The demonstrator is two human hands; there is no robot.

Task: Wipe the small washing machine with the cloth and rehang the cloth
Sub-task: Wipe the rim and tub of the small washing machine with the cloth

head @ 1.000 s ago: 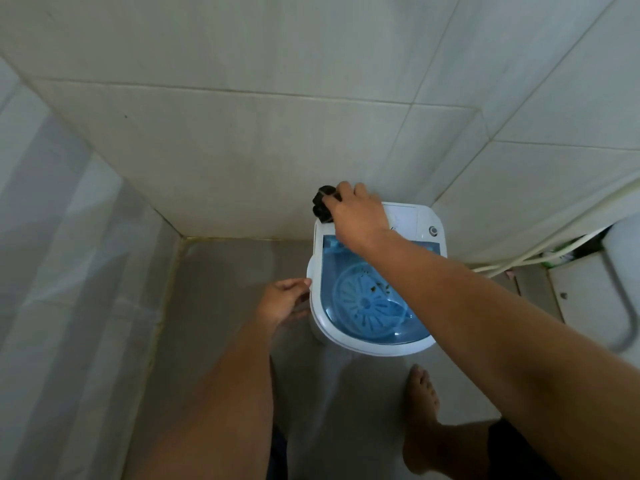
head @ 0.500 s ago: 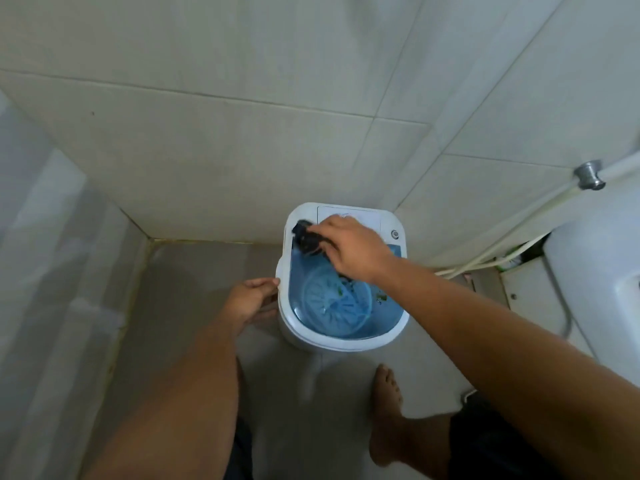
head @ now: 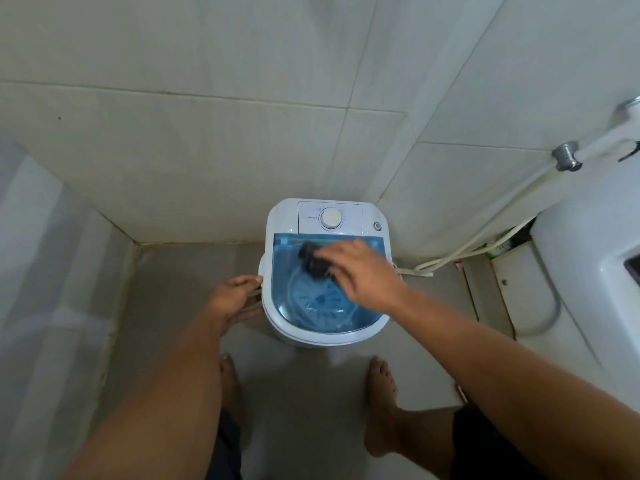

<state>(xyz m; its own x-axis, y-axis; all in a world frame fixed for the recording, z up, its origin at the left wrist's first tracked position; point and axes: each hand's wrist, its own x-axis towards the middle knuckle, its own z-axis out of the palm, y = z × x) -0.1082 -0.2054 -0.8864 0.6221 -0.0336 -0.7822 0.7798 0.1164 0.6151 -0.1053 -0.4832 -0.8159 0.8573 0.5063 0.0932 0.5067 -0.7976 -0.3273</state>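
Washing machine [head: 325, 271], small and white with a blue see-through lid [head: 294, 306], stands on the floor [head: 180, 306] in the wall corner, at centre of the head view. Its dial [head: 331, 218] sits at 12 o'clock on the top panel. The right hand [head: 363, 275] presses a bunched dark cloth [head: 313, 259] onto the lid, fingers closed around it. At 9 o'clock, the left hand [head: 235, 299] grips the machine's side, fingers curled on the rim. Two bare feet show at 6 o'clock.

Glossy white plastic washing machine [head: 282, 220] with a translucent blue plastic lid [head: 287, 271]; dark crumpled cloth [head: 313, 259]; smooth glazed wall tiles [head: 207, 150]; shiny metal pipe fitting [head: 566, 156].
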